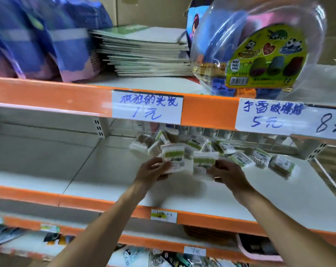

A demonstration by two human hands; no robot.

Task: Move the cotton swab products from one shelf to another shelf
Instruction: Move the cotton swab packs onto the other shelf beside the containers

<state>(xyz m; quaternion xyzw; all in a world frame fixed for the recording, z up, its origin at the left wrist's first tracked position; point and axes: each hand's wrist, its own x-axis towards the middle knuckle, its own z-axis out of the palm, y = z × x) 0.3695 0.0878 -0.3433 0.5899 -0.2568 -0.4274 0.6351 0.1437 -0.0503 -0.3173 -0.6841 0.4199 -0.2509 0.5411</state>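
Note:
Several small packs of cotton swabs with green labels lie in a loose pile [228, 149] at the back of the middle white shelf [109, 170]. My left hand [151, 170] grips one swab pack [173, 158] from below, held upright above the shelf. Just to its right, my right hand [228, 174] holds a second swab pack [203, 166] by its right edge. Both packs are in front of the pile, close together. The left half of this shelf is bare.
The upper shelf [51, 93] carries blue bags [42, 39], a stack of notebooks [144, 53] and a clear plastic toy tub [259, 49] overhanging the edge. Handwritten price labels [147, 108] hang on its orange rail. Lower shelves hold small packaged goods.

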